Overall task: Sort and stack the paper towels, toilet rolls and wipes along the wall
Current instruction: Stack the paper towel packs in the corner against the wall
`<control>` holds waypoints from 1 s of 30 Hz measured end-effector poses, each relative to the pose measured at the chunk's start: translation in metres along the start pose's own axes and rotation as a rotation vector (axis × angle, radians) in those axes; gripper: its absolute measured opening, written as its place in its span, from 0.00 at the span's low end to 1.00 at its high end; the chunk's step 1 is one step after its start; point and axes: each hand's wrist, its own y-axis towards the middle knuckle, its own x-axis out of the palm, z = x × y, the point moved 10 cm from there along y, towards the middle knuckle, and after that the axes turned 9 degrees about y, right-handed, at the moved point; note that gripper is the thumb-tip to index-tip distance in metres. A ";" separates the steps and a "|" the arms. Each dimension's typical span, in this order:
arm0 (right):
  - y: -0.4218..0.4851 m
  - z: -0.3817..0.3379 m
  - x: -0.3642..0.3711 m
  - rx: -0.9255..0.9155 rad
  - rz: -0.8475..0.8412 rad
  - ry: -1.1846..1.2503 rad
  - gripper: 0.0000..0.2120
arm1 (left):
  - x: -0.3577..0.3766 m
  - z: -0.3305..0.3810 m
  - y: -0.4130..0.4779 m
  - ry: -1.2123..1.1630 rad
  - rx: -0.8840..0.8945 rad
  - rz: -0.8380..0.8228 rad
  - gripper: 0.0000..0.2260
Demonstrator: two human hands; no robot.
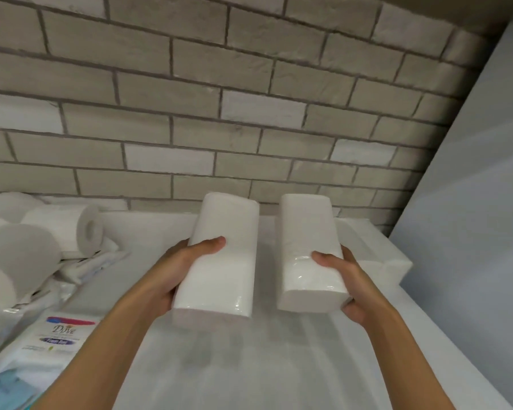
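I hold two white wrapped paper towel packs side by side above the white surface (249, 365). My left hand (187, 267) grips the left pack (222, 261) from its left side, thumb on top. Around the right side of the right pack (305, 250) curls my right hand (350, 279), thumb on top too. Both packs point lengthwise toward the brick wall (219, 113). Another flat white pack (379, 253) lies on the surface by the wall, just right of the held ones. Toilet rolls (71, 229) pile up at the left.
Wipes packs, one labelled Dove (54, 341), lie in a loose heap at the lower left with crumpled plastic wrapping (92, 264). A plain grey panel (480, 202) closes off the right side, meeting the brick wall in the corner.
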 end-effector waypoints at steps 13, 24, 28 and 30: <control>0.037 -0.073 -0.160 0.017 0.034 -0.056 0.38 | 0.180 0.022 0.089 0.125 -0.050 -0.083 0.20; 0.093 -0.125 -0.230 0.074 0.045 -0.197 0.09 | 0.269 0.014 0.175 0.206 -0.140 -0.084 0.27; 0.124 -0.131 -0.244 0.110 0.030 -0.229 0.10 | 0.285 0.008 0.205 0.202 -0.193 -0.015 0.33; 0.138 -0.130 -0.252 0.133 0.026 -0.233 0.11 | 0.289 0.004 0.220 0.193 -0.204 0.035 0.39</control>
